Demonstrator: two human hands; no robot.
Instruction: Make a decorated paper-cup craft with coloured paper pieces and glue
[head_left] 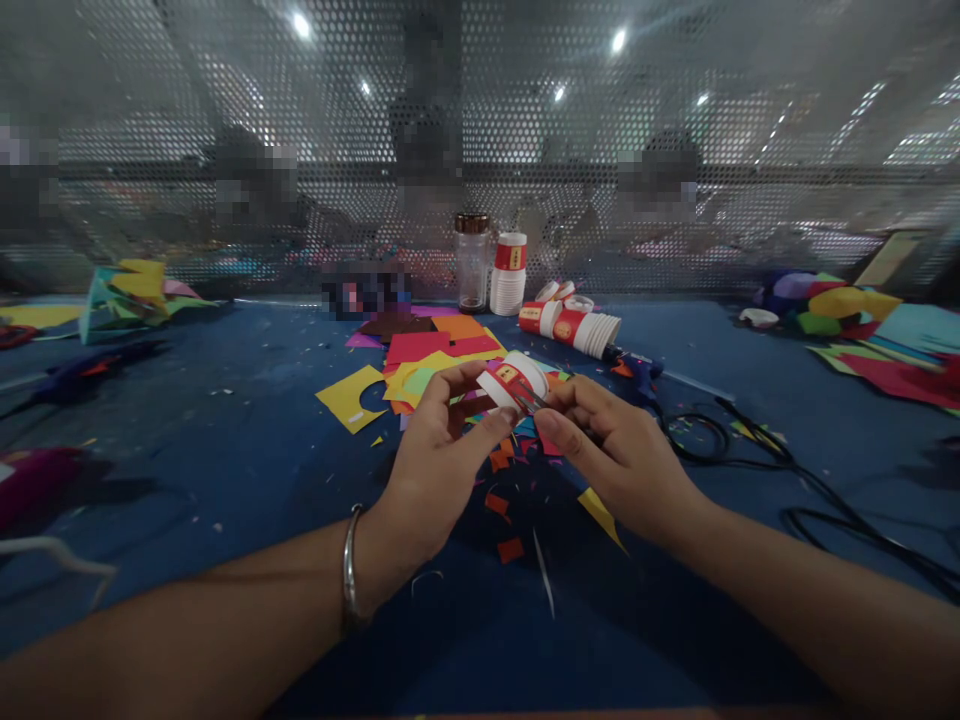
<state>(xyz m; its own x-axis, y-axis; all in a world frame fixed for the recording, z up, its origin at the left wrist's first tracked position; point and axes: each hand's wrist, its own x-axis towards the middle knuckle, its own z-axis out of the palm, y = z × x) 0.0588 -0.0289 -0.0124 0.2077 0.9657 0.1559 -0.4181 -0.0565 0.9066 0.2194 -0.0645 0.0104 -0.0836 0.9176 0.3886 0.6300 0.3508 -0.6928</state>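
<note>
A red and white paper cup (495, 385) with a gold label lies tilted on its side above the table. My left hand (442, 450) is closed around it, thumb on the near side and fingers behind. At the cup's right edge my right hand (611, 445) grips scissors (534, 398); thin metal blades show against the cup wall, while the handles are hidden by the fingers. Below both hands lie orange paper scraps (511, 550) and a thin white strip (544, 575).
Coloured paper sheets (420, 350) are heaped beyond my hands. A glass bottle (472, 265), a cup stack (510, 275) and fallen cups (577, 328) stand or lie behind. Right of me is a glue gun (641, 375) with a black cable (757, 455). A perforated metal screen (525, 130) closes the back.
</note>
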